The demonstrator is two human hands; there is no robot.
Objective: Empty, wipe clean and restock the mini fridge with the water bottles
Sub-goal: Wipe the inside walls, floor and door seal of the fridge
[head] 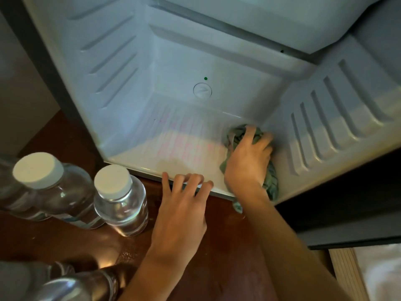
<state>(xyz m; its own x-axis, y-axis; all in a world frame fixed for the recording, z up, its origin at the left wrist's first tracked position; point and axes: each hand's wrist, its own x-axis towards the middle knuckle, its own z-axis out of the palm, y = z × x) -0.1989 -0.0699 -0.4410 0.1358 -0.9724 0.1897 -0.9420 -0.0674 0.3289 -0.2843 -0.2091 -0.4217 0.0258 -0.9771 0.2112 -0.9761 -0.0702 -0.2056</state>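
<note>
The mini fridge stands open with white ribbed walls and nothing on its floor. My right hand grips a crumpled green cloth and presses it on the fridge floor at the front right corner. My left hand rests with its fingertips on the fridge's front lip. Two clear water bottles with white caps stand on the wooden floor to the left of the fridge.
More bottles lie at the bottom left and at the left edge, partly cut off. The dark wooden floor runs under my arms. The fridge door's dark edge is at the right.
</note>
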